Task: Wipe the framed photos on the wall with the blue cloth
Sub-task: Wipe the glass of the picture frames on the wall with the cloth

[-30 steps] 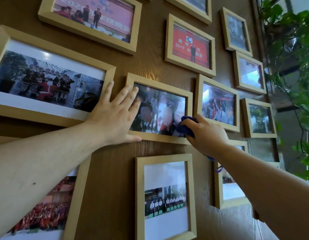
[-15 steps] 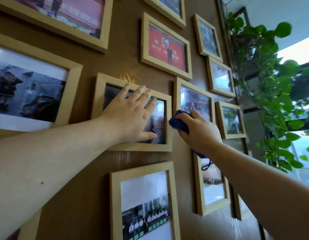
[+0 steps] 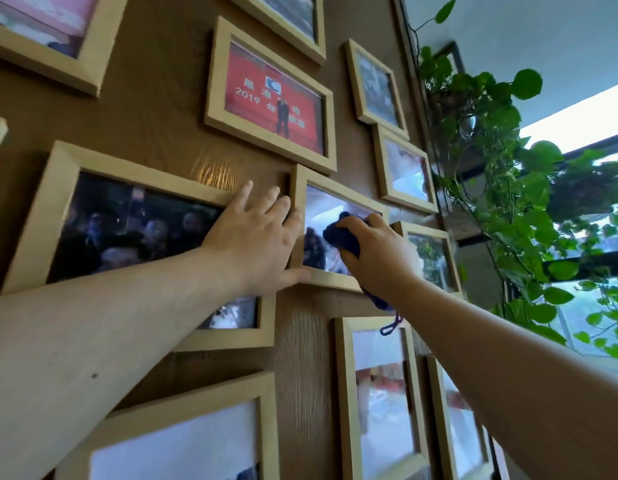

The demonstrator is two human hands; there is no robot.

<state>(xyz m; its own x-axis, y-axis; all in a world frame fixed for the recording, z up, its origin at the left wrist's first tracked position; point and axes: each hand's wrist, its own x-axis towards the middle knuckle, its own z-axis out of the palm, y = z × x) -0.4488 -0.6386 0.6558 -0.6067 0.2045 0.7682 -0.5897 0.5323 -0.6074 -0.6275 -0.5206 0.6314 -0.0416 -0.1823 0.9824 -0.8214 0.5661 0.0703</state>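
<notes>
A bunched blue cloth (image 3: pixel 342 235) is gripped in the right hand (image 3: pixel 380 258), fingers closed around it, and pressed to the glass of a small framed photo (image 3: pixel 330 233) mid-wall. The left hand (image 3: pixel 257 245), open and flat, braces that frame's left edge, holding nothing. Above, a red framed photo (image 3: pixel 271 98) reads "2019"; leafy vines (image 3: pixel 501 188) hang at right.

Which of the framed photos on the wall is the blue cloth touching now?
The small middle frame, just below the red photo. Only its glass has the blue cloth pressed on it.
</notes>
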